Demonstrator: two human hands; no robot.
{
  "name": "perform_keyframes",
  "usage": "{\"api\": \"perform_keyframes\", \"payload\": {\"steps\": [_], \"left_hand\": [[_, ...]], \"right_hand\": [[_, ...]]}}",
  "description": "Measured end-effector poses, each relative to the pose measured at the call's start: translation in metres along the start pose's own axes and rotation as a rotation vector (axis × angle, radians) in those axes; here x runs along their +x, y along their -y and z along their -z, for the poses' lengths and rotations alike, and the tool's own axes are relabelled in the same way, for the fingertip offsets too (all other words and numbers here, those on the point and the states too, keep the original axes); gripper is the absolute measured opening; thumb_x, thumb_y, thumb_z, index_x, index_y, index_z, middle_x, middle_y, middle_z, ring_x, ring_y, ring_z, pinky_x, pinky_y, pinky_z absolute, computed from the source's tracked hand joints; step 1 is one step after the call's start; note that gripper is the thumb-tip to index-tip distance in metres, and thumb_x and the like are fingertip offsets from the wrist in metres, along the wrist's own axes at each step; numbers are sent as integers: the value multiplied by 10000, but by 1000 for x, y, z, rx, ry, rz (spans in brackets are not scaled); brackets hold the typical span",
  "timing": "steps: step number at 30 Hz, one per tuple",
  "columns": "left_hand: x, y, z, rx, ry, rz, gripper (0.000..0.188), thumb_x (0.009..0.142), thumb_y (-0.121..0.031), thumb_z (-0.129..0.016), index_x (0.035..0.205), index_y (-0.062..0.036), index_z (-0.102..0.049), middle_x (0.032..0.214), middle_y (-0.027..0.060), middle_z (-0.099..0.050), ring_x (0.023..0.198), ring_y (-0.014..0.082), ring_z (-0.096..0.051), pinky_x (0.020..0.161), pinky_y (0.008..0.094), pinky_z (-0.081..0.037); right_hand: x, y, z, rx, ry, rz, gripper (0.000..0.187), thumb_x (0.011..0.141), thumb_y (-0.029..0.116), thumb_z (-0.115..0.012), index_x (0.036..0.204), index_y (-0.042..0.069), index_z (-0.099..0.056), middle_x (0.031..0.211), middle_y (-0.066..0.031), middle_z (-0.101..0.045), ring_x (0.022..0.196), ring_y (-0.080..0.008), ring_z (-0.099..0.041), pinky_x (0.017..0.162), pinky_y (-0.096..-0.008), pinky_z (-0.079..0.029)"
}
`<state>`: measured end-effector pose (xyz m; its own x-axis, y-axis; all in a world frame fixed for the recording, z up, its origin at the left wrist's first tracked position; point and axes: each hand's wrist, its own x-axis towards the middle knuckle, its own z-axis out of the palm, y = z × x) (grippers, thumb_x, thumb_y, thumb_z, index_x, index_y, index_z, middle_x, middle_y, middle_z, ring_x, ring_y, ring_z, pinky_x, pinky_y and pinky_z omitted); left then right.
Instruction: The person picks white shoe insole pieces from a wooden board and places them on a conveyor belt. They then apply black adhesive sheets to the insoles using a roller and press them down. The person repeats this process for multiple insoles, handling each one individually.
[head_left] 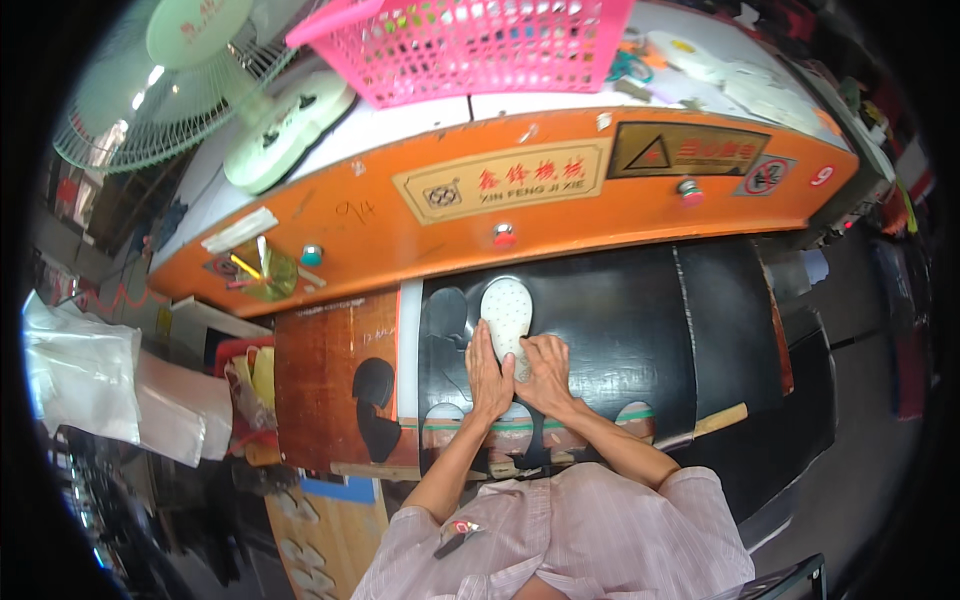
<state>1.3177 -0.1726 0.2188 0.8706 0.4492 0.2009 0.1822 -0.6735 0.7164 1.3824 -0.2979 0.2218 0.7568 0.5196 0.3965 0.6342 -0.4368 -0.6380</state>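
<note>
A white, insole-shaped piece (pixel 508 308) dotted with small dark marks lies on the black sheet (pixel 620 320) in front of me. Along its left edge rest the straight fingers of my left hand (pixel 488 378), the thumb near its lower end. My right hand (pixel 545 375) is at the lower right edge, its fingers bent and closed on the piece. Between the hands, the narrow lower end is partly hidden. Just left of the piece is a dark insole shape (pixel 446 313), and another black insole shape (pixel 375 381) lies on the brown board (pixel 315 370).
An orange machine beam (pixel 380 225) with several buttons spans the far side. On top are a pink basket (pixel 480 50), a green fan (pixel 180 100) and loose scraps. Clear plastic sheets (pixel 165 390) hang left. A yellowish strip (pixel 721 419) lies right.
</note>
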Motion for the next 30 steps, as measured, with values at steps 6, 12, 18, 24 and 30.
{"api": "perform_keyframes", "payload": {"steps": [6, 12, 18, 24, 30], "left_hand": [[-34, -3, 3, 70, 77, 24, 677, 1086, -487, -402, 1549, 4, -459, 1661, 225, -351, 1563, 410, -270, 1270, 549, -185], [-39, -17, 1, 213, 74, 35, 568, 984, -224, -629, 1484, 19, -514, 1620, 213, -401, 1529, 412, -321, 1255, 546, -227], [-37, -15, 2, 224, 99, 41, 601, 964, -234, -647, 1487, 28, -508, 1624, 214, -400, 1539, 399, -316, 1258, 543, -227], [-22, -13, 1, 163, 68, 41, 576, 944, -187, -664, 1458, 34, -530, 1584, 214, -452, 1518, 402, -351, 1243, 526, -257], [-64, -15, 33, -60, -129, -70, 337, 879, -6, -691, 1215, 18, -688, 1194, 196, -679, 1126, 389, -621, 992, 470, -490]], "right_hand": [[-9, -3, 58, 658, 170, -448, 600, 757, 168, -901, 1274, -40, -676, 1260, -137, -634, 1199, -284, -618, 1016, -428, -538], [-3, -22, 116, 571, 139, -285, 517, 775, 20, -848, 1266, -33, -697, 1262, -135, -646, 1175, -229, -629, 1020, -381, -509], [-22, -40, 132, 24, 160, 10, 533, 655, 118, -893, 1145, 15, -712, 1158, -149, -616, 1119, -366, -591, 935, -468, -518], [-37, -44, 109, -160, 143, -49, 515, 726, 134, -858, 1202, 14, -702, 1237, -170, -576, 1219, -395, -534, 1008, -509, -471], [-19, -55, 87, -212, 25, -33, 493, 735, 150, -854, 1187, 20, -705, 1236, -175, -596, 1223, -392, -555, 1013, -506, -442]]}}
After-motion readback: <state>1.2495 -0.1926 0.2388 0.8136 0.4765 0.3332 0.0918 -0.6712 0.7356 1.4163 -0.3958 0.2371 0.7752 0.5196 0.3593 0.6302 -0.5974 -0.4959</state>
